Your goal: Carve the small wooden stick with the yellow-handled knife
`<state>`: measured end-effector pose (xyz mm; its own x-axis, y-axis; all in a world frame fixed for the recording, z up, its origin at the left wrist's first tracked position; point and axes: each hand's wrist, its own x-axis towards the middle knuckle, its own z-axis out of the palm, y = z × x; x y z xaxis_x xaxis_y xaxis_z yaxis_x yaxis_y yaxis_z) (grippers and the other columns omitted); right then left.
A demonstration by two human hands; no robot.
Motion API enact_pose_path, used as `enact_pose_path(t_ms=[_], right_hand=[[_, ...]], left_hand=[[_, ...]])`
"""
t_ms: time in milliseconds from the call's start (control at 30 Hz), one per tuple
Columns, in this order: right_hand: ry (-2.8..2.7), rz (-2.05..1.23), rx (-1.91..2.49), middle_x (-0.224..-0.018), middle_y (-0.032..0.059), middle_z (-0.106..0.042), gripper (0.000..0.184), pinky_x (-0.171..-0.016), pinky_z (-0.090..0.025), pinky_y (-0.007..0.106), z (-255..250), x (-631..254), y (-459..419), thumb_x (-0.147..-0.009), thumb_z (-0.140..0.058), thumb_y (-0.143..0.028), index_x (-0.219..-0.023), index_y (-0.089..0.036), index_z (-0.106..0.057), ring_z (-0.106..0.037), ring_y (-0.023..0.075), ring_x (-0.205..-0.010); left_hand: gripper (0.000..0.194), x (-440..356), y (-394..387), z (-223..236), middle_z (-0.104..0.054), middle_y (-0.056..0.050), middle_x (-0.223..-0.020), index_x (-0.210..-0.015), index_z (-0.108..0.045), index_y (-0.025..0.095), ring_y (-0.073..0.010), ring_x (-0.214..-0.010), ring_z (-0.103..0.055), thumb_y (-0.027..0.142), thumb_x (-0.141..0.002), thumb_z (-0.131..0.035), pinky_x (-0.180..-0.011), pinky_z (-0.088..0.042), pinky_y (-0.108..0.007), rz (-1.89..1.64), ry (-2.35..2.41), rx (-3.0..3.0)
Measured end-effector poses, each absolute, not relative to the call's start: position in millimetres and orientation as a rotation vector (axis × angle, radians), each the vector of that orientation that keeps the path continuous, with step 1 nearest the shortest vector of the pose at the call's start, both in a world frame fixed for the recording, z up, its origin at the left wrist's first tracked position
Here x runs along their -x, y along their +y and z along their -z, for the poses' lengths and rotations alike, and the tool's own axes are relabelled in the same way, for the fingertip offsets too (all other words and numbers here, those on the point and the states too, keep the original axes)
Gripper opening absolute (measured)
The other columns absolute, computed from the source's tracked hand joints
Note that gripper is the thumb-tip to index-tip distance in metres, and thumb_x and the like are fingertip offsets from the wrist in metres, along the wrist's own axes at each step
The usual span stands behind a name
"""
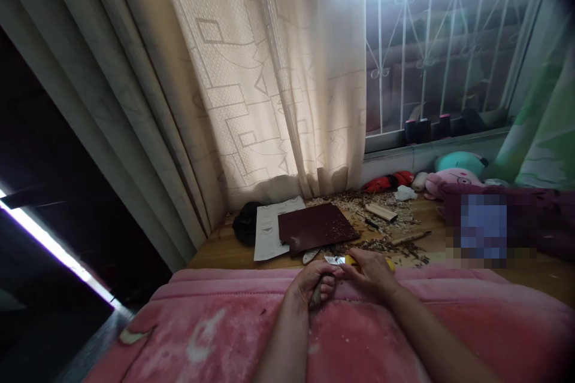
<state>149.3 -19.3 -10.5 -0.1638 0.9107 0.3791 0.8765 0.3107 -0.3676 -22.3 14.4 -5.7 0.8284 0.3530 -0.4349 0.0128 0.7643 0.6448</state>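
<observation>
Over the pink blanket (215, 335), the left hand (309, 283) curls round light, stiff wood (317, 296); the right hand (371, 275) pinches a yellow-handled knife (348, 260).

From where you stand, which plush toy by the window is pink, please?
It is the pig-faced plush toy; the teal plush toy sits behind it, the red one further left.

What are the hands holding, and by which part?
The left hand grips a small piece of wood around its middle; the right hand holds what looks like a yellow-handled knife by its handle.
</observation>
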Motion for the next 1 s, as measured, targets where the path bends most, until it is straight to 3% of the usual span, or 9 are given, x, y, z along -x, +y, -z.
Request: enact_pose_path(t_ms=[1000], right_hand=[[-2.05, -0.067, 1.592, -0.062, -0.0003, -0.053, 0.038, -0.054, -0.023, 0.021, 13.9, -151.3, -18.0, -0.072, -0.027, -0.051, -0.065, -0.019, -0.047, -0.046, 0.0107, -0.06]], left_hand=[[0.01, 21.4, 12.8, 4.3, -0.023, 0.009, -0.044, -0.071, -0.042, 0.014, -0.0009, -0.031, -0.019, 0.022, -0.066, -0.044, -0.027, -0.012, -0.013, -0.213, 0.585, -0.698]])
